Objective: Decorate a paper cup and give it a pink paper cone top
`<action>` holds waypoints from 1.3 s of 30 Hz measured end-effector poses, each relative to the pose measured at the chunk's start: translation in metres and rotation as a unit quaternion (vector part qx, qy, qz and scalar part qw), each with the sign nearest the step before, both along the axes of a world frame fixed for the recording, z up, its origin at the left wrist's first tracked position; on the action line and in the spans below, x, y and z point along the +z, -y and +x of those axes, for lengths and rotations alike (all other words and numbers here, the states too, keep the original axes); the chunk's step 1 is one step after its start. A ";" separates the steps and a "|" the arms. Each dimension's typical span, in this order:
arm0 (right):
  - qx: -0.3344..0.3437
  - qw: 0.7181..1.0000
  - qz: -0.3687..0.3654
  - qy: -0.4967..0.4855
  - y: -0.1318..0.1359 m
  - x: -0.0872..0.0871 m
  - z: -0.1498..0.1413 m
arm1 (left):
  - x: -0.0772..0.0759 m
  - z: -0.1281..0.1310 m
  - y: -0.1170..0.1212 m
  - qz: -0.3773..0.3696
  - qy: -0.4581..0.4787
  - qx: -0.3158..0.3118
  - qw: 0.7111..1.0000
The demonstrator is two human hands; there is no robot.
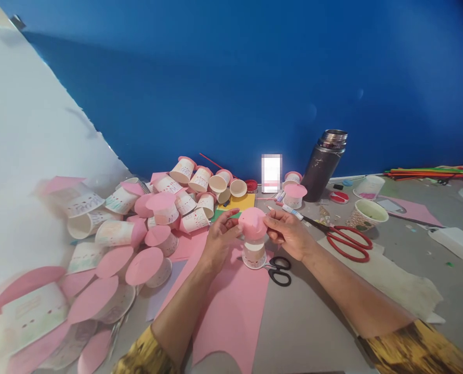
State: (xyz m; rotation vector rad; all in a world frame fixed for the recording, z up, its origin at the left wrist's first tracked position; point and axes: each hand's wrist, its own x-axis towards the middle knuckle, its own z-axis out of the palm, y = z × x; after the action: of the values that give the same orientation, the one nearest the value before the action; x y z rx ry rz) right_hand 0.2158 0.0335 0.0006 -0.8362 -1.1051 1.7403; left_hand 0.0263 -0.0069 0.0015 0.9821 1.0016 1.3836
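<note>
A white paper cup (pixel 254 253) stands upside down on a pink paper sheet (pixel 231 306), with a round pink paper cap (pixel 252 223) on top. My left hand (pixel 220 240) pinches the cap's left edge. My right hand (pixel 288 232) pinches its right edge. Both hands hold the cap from opposite sides, just above the cup.
A large heap of finished pink-capped cups (pixel 137 234) fills the left. Black scissors (pixel 280 270) lie beside the cup, red scissors (pixel 348 241) farther right. A dark metal bottle (pixel 325 165), an open paper cup (pixel 367 214), a marker (pixel 291 210) and coloured sticks (pixel 434 172) are behind.
</note>
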 end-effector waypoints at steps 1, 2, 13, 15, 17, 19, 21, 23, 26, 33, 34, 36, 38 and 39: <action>0.000 1.000 -0.003 -0.002 0.000 -0.001 0.000 | 0.000 0.000 0.001 0.001 0.010 -0.011 1.000; -0.001 1.000 -0.005 -0.004 0.000 -0.002 -0.001 | 0.001 0.000 0.002 0.003 0.015 -0.017 1.000; 0.055 0.995 -0.028 -0.078 0.005 0.001 0.001 | 0.012 0.002 0.009 0.002 0.009 -0.053 0.999; 0.060 0.994 -0.028 -0.086 0.006 0.002 0.001 | 0.011 0.000 0.008 0.001 0.017 -0.056 0.998; 0.063 0.996 -0.017 -0.066 0.006 0.002 0.002 | 0.010 -0.001 0.008 -0.001 0.025 -0.051 0.998; 0.067 0.997 0.004 -0.035 0.006 0.002 0.001 | 0.010 -0.001 0.007 -0.006 0.035 -0.044 0.998; 0.069 0.997 0.022 -0.013 0.007 0.002 0.001 | 0.010 -0.001 0.006 -0.014 0.042 -0.039 0.998; 0.068 0.997 0.026 -0.006 0.007 0.002 0.000 | 0.010 -0.001 0.006 -0.022 0.045 -0.032 0.998; 0.057 0.998 0.029 -0.001 0.005 0.003 0.003 | 0.011 -0.002 0.005 -0.041 0.049 -0.031 0.997; 0.035 0.997 0.047 0.052 -0.002 0.003 0.012 | 0.009 -0.008 0.007 -0.118 0.034 -0.055 0.991; 0.033 0.996 0.041 0.070 -0.003 0.002 0.012 | 0.010 -0.009 0.007 -0.121 0.027 -0.058 0.991; 0.030 0.993 0.030 0.114 -0.002 0.002 0.012 | 0.010 -0.010 0.008 -0.117 0.005 -0.061 0.991; 0.028 0.983 0.043 0.174 -0.002 0.002 0.011 | 0.011 -0.012 0.009 -0.109 -0.038 -0.065 0.991; 0.028 0.977 0.057 0.205 -0.001 0.003 0.011 | 0.011 -0.012 0.009 -0.106 -0.066 -0.068 0.990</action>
State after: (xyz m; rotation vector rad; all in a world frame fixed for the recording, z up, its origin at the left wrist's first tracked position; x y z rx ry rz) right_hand 0.2263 0.0349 0.0035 -1.1320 -1.4967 1.5688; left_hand 0.0143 -0.0162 0.0128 0.9719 1.1333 1.0861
